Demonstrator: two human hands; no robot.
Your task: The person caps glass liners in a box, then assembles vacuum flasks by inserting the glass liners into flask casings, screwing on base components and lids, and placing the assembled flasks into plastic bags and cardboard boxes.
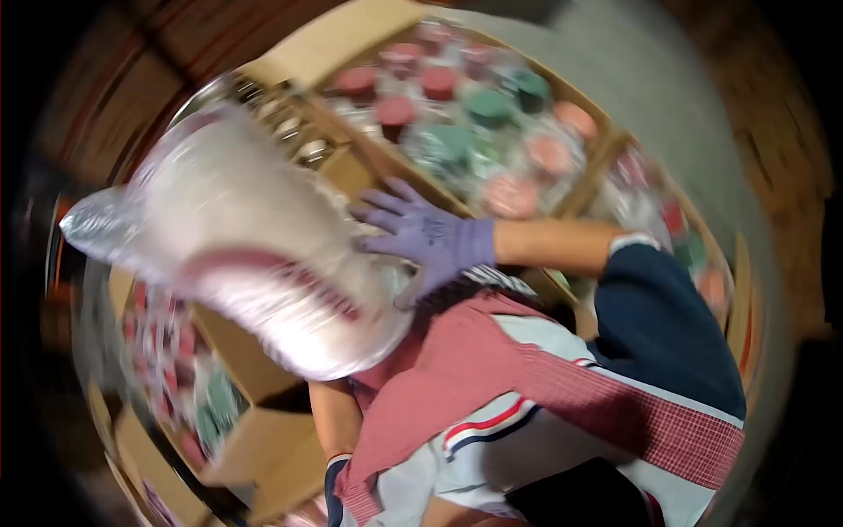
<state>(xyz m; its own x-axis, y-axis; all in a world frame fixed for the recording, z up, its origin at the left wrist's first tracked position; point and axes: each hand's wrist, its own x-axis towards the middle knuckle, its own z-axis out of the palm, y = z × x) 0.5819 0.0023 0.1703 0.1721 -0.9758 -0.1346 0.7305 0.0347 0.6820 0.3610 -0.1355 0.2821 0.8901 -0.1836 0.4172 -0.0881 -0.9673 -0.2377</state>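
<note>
Cardboard box (329, 37) above and right of the bag is the largest thing around, packed with wrapped red, green and pink round pieces (490, 107). The plump white bag (263, 237), in clear plastic, slants across the middle, blocking part of the boxes. Below it on the left, an open carton (241, 351) holds smaller wrapped red and green pieces (219, 400). The right hand (421, 235), gloved, spreads its fingers wide at the bag's right edge, gripping nothing visible; contact is unclear. The left hand is hidden behind the bag, its hold impossible to tell. Silver tops (313, 151) show just above the bag.
</note>
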